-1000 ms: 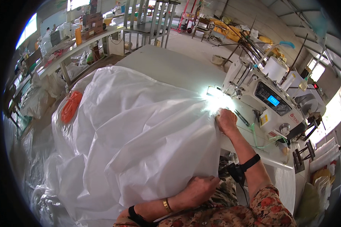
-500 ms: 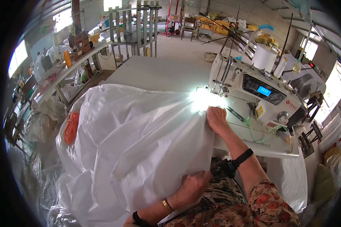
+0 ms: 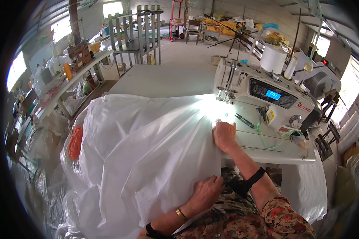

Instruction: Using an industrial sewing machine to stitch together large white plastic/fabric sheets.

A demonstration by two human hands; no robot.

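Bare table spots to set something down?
Widest: tabletop beyond the white sheet, left of the sewing machine. Smaller: between right hand and green string. Crowded: in front of the machine, around dark slim tool and string.

White sheet [image 3: 119,159], red-flowered sleeve [image 3: 282,215]

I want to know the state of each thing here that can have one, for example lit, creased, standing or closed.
Sewing machine: powered; stitching, cannot tell
Display: lit blue
Work light: on, glaring
White sheet: spread, creased
Right hand: closed on the sheet's edge
Left hand: fingers curled, grip unclear
Thread cone: standing
Orange bundle: bunched
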